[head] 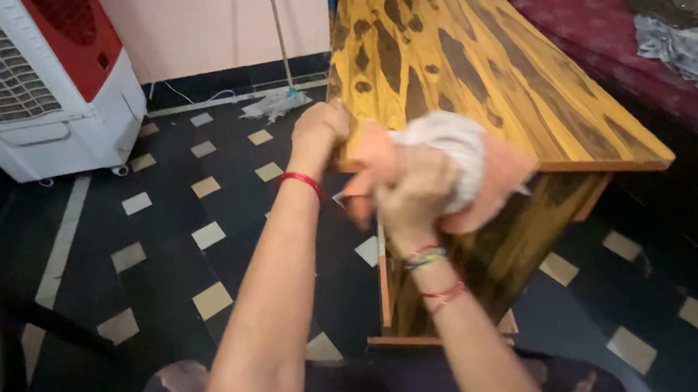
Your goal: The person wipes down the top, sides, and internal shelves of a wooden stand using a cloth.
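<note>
Cloth (458, 160), bunched mid-frame in our clenched right hand (415, 196) while our left hand (319, 131) grips the table (469, 61) edge, could slip off.

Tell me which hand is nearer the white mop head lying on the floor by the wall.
Left. The left hand grips the near corner of the yellow wooden table, just below the mop head in view. The right hand, clutching a bunched orange-and-white cloth, sits farther off.

An air cooler (29, 46) stands left; a mop (276, 102) leans on the wall.
</note>
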